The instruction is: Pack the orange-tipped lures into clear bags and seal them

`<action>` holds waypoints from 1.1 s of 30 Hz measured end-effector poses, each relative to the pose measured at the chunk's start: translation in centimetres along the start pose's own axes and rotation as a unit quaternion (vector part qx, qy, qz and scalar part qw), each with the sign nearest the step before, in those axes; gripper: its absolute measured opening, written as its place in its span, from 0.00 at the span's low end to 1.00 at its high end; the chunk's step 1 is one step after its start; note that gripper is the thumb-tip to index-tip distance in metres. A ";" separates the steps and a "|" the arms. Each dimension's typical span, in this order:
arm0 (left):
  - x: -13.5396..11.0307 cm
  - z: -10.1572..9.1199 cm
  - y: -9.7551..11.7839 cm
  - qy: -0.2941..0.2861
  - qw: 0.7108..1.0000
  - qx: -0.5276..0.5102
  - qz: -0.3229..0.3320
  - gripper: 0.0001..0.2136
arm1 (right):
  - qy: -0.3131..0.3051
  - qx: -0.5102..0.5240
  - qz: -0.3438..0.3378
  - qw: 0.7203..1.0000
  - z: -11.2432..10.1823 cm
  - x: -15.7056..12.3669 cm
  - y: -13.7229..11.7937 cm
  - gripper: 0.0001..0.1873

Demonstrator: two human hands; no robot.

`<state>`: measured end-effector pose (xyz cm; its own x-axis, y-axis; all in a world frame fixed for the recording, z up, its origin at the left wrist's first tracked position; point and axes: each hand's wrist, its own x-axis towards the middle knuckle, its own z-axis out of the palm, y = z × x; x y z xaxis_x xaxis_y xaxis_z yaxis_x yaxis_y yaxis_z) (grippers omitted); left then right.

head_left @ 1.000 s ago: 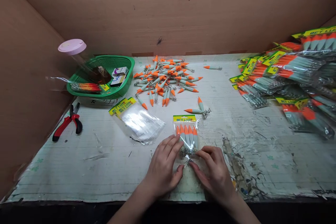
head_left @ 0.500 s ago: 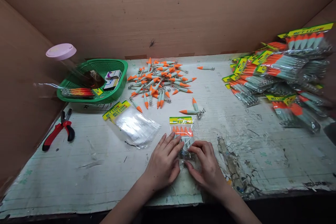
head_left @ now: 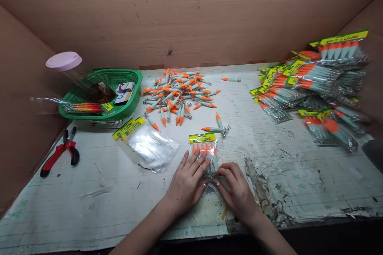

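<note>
A clear bag with a yellow header (head_left: 202, 138), filled with several orange-tipped grey lures, lies on the table in front of me. My left hand (head_left: 187, 181) lies flat on the bag's lower left part, fingers stretched over the lures. My right hand (head_left: 236, 189) has its fingers curled and pinches the bag's bottom edge right beside the left thumb. Two loose lures (head_left: 218, 125) lie just beyond the bag. A heap of loose lures (head_left: 178, 93) sits further back.
A stack of empty header bags (head_left: 143, 141) lies left of my hands. Red pliers (head_left: 58, 152) lie at the far left. A green basket (head_left: 101, 93) with a pink-lidded jar (head_left: 64, 61) stands behind. Filled bags (head_left: 314, 83) pile up at right. Brown board walls enclose the table.
My hands have closed in on the bag's lower end, thumbs now meeting. The camera view has shifted, so everything sits a little further left in the picture.
</note>
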<state>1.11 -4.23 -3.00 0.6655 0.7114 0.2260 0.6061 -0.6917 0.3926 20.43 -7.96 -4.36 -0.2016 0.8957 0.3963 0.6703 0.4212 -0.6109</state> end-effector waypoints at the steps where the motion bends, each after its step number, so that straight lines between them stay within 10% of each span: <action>1: -0.5 -0.4 -0.1 -0.005 1.000 -0.006 0.007 0.31 | -0.013 -0.001 -0.012 1.000 -0.5 -0.1 0.2 0.09; 12: -2.7 -1.9 -1.6 0.050 0.970 0.049 0.232 0.15 | -0.107 -0.058 -0.292 0.949 -3.6 0.1 1.4 0.17; 21: -6.0 -0.1 1.8 0.083 0.987 -0.140 -0.006 0.08 | -0.093 0.179 -0.064 0.977 -2.5 -3.4 -0.3 0.12; 33: -5.1 2.5 5.5 0.133 0.951 -0.046 -0.277 0.07 | 0.043 0.046 0.181 0.982 0.8 -3.6 -3.3 0.10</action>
<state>2.18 -11.98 -4.25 0.1147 0.9780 0.1740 0.7828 -0.1968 0.5903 18.37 -12.48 -4.37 0.1007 0.9754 0.1963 0.6187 0.0932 -0.7801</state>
